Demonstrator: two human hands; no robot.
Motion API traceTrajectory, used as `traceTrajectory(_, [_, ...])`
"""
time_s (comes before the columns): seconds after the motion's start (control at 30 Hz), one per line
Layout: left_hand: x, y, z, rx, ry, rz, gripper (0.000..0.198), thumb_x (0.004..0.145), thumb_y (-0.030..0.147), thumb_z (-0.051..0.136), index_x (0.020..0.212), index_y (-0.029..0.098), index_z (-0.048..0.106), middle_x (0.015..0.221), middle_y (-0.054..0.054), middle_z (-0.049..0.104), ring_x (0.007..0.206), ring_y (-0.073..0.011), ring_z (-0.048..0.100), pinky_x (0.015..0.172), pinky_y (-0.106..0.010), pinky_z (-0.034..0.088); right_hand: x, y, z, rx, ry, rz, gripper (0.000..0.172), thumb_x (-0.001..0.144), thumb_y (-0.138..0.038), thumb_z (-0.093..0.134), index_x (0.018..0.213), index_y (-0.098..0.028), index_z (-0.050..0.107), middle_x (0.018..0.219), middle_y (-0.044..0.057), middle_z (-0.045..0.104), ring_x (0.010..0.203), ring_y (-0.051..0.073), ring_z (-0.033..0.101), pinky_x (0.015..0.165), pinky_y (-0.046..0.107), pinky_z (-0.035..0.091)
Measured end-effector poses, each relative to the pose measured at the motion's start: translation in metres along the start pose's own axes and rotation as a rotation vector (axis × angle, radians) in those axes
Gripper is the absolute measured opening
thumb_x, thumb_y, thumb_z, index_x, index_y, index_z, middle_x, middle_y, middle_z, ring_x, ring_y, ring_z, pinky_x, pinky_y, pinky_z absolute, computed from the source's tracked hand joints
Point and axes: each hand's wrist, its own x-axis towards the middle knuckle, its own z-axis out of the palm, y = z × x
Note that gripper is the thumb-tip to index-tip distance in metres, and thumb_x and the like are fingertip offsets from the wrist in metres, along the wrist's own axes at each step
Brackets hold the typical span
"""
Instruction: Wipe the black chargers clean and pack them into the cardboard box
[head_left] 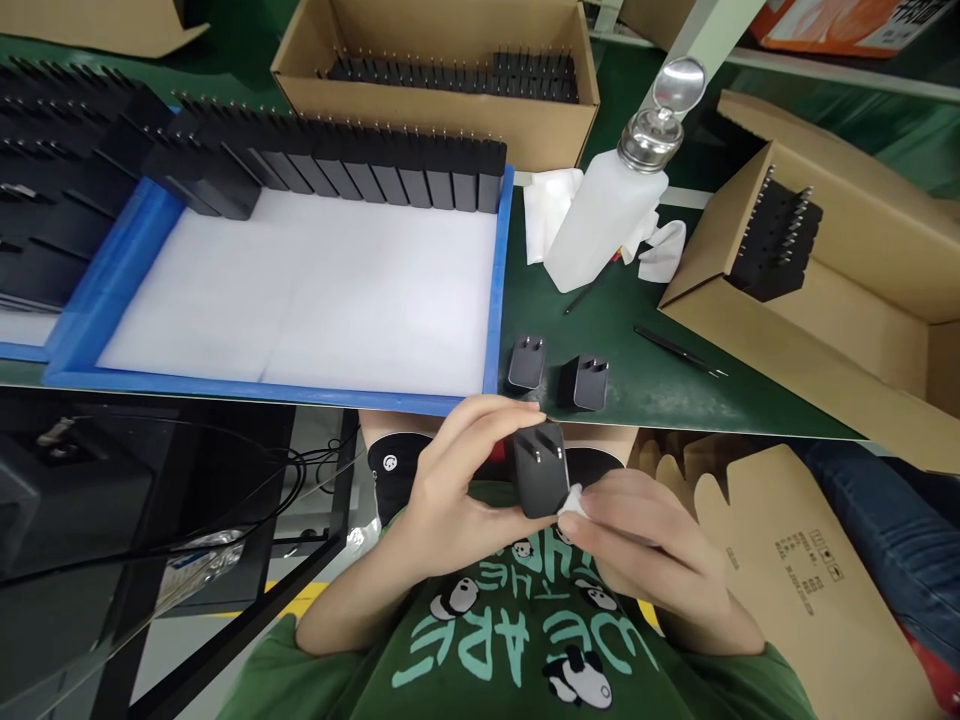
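A black power adapter (541, 468) with two metal prongs is gripped in my left hand (454, 490), fingers on its top edge and thumb below. My right hand (652, 545) pinches a small white cloth (572, 500) against the adapter's lower right corner. Just beyond, at the table's front edge, two more black adapters stand prongs up, one on the left (526, 362) and one on the right (585, 382).
A blue-rimmed white tray (495, 300) holds a row of black adapters (375, 165). Behind it is a cardboard box (442, 115) of adapters. A white pump bottle (607, 215), tweezers (679, 350) and another box (825, 350) with adapters are to the right.
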Motion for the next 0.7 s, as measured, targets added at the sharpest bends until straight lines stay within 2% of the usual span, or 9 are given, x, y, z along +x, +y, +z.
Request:
traceTrajectory(0.07, [0.001, 0.0, 0.0, 0.016, 0.001, -0.024, 0.057, 0.073, 0.024, 0.085, 0.124, 0.018, 0.06, 0.117, -0.012, 0.063, 0.109, -0.0219, 0.064, 0.088, -0.032, 0.059, 0.006, -0.002, -0.007, 0.086, -0.008, 0.049, 0.022, 0.08, 0.006, 0.065, 0.1, -0.004, 0.069, 0.103, 0.008, 0.064, 0.088, 0.017, 0.067, 0.067, 0.03, 0.062])
traceTrajectory(0.13, [0.003, 0.001, 0.002, 0.033, 0.01, -0.025, 0.058, 0.073, 0.029, 0.087, 0.123, 0.017, 0.06, 0.115, -0.011, 0.063, 0.108, -0.0203, 0.064, 0.092, -0.031, 0.058, 0.017, -0.01, -0.014, 0.1, 0.046, 0.148, 0.025, 0.081, 0.008, 0.062, 0.099, -0.009, 0.07, 0.099, 0.005, 0.064, 0.084, 0.015, 0.066, 0.064, 0.029, 0.061])
traceTrajectory(0.2, [0.003, 0.002, 0.004, 0.064, 0.035, -0.007, 0.062, 0.071, 0.032, 0.088, 0.123, 0.015, 0.06, 0.116, -0.011, 0.063, 0.11, -0.0198, 0.063, 0.095, -0.03, 0.057, 0.03, -0.021, -0.02, -0.02, 0.098, 0.253, 0.031, 0.082, 0.008, 0.062, 0.103, -0.012, 0.07, 0.097, 0.004, 0.064, 0.082, 0.013, 0.066, 0.066, 0.028, 0.06])
traceTrajectory(0.27, [0.002, 0.002, 0.007, 0.119, 0.06, 0.008, 0.058, 0.074, 0.028, 0.086, 0.124, 0.014, 0.06, 0.117, -0.012, 0.063, 0.112, -0.0198, 0.063, 0.098, -0.03, 0.056, 0.042, -0.031, -0.02, -0.191, 0.043, 0.295, 0.033, 0.082, 0.005, 0.066, 0.109, -0.013, 0.069, 0.097, 0.005, 0.065, 0.084, 0.014, 0.066, 0.071, 0.029, 0.06])
traceTrajectory(0.33, [0.001, 0.001, 0.01, 0.184, 0.089, 0.024, 0.049, 0.081, 0.02, 0.079, 0.125, 0.014, 0.059, 0.12, -0.012, 0.064, 0.114, -0.0196, 0.063, 0.099, -0.03, 0.056, 0.05, -0.036, -0.014, -0.302, -0.059, 0.261, 0.03, 0.082, 0.004, 0.066, 0.11, -0.008, 0.07, 0.096, 0.008, 0.067, 0.088, 0.017, 0.067, 0.073, 0.03, 0.06])
traceTrajectory(0.4, [-0.001, 0.001, 0.013, 0.244, 0.131, 0.055, 0.04, 0.087, 0.016, 0.07, 0.126, 0.014, 0.059, 0.12, -0.012, 0.064, 0.114, -0.0191, 0.063, 0.099, -0.031, 0.056, 0.054, -0.036, -0.003, -0.342, -0.103, 0.185, 0.023, 0.085, 0.003, 0.063, 0.106, -0.002, 0.07, 0.092, 0.013, 0.067, 0.089, 0.02, 0.067, 0.071, 0.032, 0.06])
traceTrajectory(0.53, [-0.003, -0.001, 0.021, 0.333, 0.221, 0.118, 0.031, 0.094, 0.016, 0.06, 0.125, 0.012, 0.061, 0.117, -0.014, 0.065, 0.113, -0.0196, 0.064, 0.098, -0.033, 0.058, 0.055, -0.032, 0.018, -0.437, -0.018, 0.13, 0.018, 0.087, 0.0, 0.06, 0.102, 0.003, 0.07, 0.09, 0.017, 0.066, 0.085, 0.023, 0.066, 0.066, 0.036, 0.061])
traceTrajectory(0.7, [-0.002, -0.003, 0.025, 0.423, 0.314, 0.148, 0.03, 0.093, 0.012, 0.059, 0.123, 0.008, 0.062, 0.113, -0.015, 0.065, 0.11, -0.0192, 0.065, 0.096, -0.031, 0.057, 0.054, -0.039, 0.031, -0.522, -0.001, 0.244, 0.024, 0.083, 0.005, 0.063, 0.106, 0.003, 0.069, 0.093, 0.018, 0.066, 0.089, 0.024, 0.066, 0.073, 0.038, 0.062])
